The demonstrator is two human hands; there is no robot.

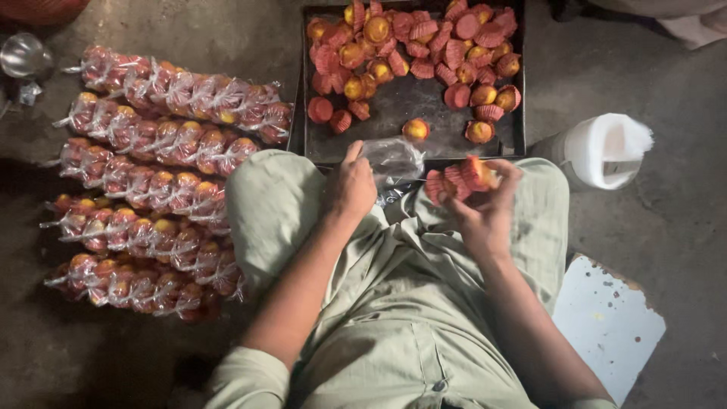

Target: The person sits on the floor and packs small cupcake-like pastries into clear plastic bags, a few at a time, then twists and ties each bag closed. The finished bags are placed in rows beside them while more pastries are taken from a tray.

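Over lap | left hand pinching bag | right hand cupping cupcakes (palm up)

Dim overhead light, dark soft corners

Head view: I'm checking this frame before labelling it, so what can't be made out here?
- Clear bag: blurred, contents unclear; left hand covers its near end.
- Cupcakes in the right hand: count unclear, fingers and blur hide some.
- Tray: far rim cut by the top edge.
- White roll: overexposed.

White roll, metal bowl
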